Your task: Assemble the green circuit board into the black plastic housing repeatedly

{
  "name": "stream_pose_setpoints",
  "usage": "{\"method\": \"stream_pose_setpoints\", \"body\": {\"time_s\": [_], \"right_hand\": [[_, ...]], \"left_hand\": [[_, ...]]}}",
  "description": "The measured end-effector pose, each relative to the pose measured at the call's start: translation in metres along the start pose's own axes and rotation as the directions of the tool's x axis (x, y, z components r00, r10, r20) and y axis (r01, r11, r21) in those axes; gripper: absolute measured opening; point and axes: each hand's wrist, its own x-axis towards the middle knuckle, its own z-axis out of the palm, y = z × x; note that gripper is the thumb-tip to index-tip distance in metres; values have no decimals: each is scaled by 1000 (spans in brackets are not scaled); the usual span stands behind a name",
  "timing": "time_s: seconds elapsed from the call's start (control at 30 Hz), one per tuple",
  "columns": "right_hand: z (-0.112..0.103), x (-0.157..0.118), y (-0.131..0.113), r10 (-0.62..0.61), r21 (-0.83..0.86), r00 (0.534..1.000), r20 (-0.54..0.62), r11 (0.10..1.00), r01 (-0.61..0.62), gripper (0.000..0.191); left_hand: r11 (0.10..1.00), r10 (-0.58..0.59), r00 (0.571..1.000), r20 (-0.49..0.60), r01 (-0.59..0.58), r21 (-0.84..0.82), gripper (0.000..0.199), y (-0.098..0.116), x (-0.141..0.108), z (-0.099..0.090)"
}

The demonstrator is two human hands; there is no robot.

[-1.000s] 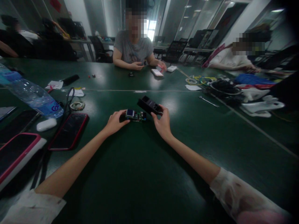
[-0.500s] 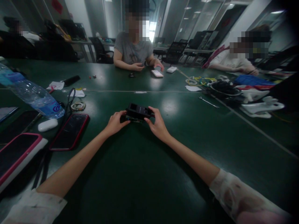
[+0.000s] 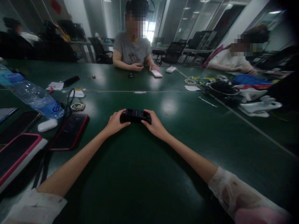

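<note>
A small black box-shaped device [image 3: 135,115] is held between my two hands over the middle of the dark green table [image 3: 140,174]. My left hand [image 3: 116,122] grips its left end, thumb at the near side and fingers behind. On the right end, my right hand [image 3: 153,123] has its thumb in front and fingers round the back. The device lies roughly level, its top showing small pale marks. Whether its underside touches the table cannot be made out.
At the left are a water bottle [image 3: 32,95], a white case [image 3: 47,125], a red-edged phone [image 3: 69,132] and a pink-edged phone [image 3: 18,155]. A wrench [image 3: 207,102] and cables [image 3: 223,88] lie right. A person [image 3: 133,49] sits opposite.
The black device has come together into a flatter, level shape; its tilted upper part and the green board edge no longer show. My right hand has moved slightly left.
</note>
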Motion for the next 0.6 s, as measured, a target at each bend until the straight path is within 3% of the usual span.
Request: {"method": "stream_pose_setpoints", "body": {"time_s": [0.1, 0.27, 0.37, 0.6], "right_hand": [[1, 0, 6, 51, 77, 997, -50, 996, -48, 53], [3, 3, 21, 237, 267, 961, -141, 944, -193, 50], [4, 4, 24, 287, 325, 949, -133, 917, -232, 48], [0, 3, 14, 268, 294, 963, -37, 924, -246, 44]], "left_hand": [[1000, -16, 1000, 14, 16, -1, 75, 3, -1, -2], [999, -43, 999, 25, 43, -6, 74, 8, -2, -4], [998, -57, 998, 37, 58, -8, 71, 10, -2, -5], [997, -70, 997, 40, 69, 15, 66, 9, -2, -4]]}}
